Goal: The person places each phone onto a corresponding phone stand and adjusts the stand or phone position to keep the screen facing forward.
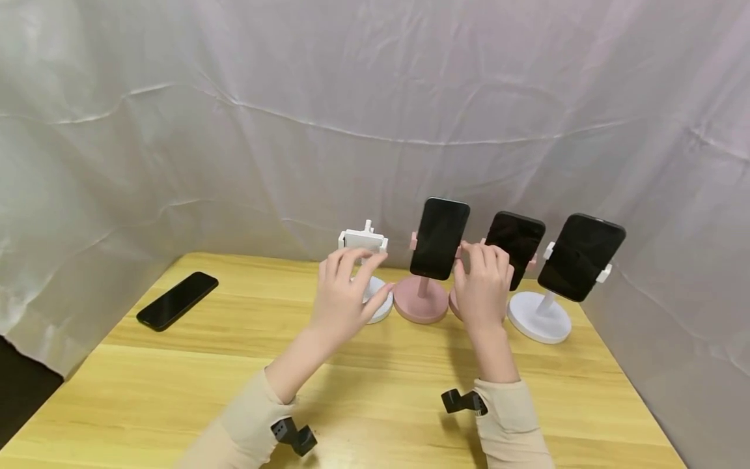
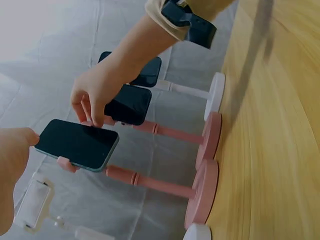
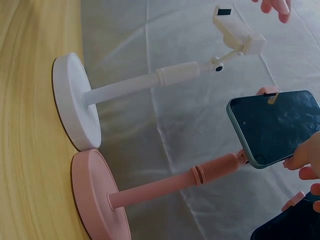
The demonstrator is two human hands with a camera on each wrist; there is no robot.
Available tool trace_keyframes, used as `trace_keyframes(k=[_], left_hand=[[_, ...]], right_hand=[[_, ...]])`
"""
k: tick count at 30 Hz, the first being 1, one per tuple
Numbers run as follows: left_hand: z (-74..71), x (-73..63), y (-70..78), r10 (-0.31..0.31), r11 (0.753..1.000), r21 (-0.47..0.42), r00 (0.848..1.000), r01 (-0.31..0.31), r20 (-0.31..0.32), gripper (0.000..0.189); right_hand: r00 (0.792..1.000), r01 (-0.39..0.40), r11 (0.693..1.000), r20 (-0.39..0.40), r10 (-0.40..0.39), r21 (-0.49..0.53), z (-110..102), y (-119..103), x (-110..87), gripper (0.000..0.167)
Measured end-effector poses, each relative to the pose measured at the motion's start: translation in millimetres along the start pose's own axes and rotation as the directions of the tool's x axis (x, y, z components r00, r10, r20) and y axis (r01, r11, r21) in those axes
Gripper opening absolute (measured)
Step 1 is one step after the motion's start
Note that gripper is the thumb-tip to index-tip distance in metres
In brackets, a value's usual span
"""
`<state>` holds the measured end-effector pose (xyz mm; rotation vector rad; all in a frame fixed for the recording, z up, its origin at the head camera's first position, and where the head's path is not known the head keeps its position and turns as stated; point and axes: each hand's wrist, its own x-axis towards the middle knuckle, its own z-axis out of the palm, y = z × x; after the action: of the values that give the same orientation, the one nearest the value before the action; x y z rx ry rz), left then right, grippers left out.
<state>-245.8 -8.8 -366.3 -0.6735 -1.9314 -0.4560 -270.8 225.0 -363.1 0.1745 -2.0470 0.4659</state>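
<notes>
A black phone (image 1: 440, 238) sits upright in the clamp of a pink phone stand (image 1: 420, 301). My right hand (image 1: 483, 286) is at this phone's right edge, thumb and fingers pinching the pink side clamp there. In the left wrist view, the right hand (image 2: 102, 92) has its fingertips at the phone's edge (image 2: 77, 143). My left hand (image 1: 347, 290) is raised in front of a white phone stand (image 1: 381, 311), fingers spread and holding nothing. The white stand's holder (image 3: 237, 32) has no phone in it.
To the right, a second pink stand holds a black phone (image 1: 515, 241), partly behind my right hand. Farther right a white stand (image 1: 539, 319) holds another phone (image 1: 581, 257). A black phone (image 1: 178, 300) lies flat on the wooden table (image 1: 193, 391) at left. A grey curtain (image 1: 293, 176) hangs behind.
</notes>
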Motion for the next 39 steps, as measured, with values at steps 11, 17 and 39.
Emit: trace_keyframes(k=[11,17,39], left_hand=[[-21.6,-4.8,-31.3,0.062,0.998,0.017,0.998,-0.062,0.002,0.038],[-30.6,-5.9,-44.1,0.102,0.994,0.041,0.995,-0.102,0.002,0.033],[-61.0,-11.3,-93.2,0.066,0.989,0.138,0.995,-0.055,-0.071,0.029]], right_hand=[[1.0,-0.01,1.0,0.0,0.01,0.003,0.0,-0.5,1.8,0.018],[1.0,-0.021,1.0,0.008,0.021,0.005,-1.8,-0.2,3.1,0.018],[0.999,-0.035,0.999,0.036,0.034,0.028,-2.1,-1.2,2.9,0.02]])
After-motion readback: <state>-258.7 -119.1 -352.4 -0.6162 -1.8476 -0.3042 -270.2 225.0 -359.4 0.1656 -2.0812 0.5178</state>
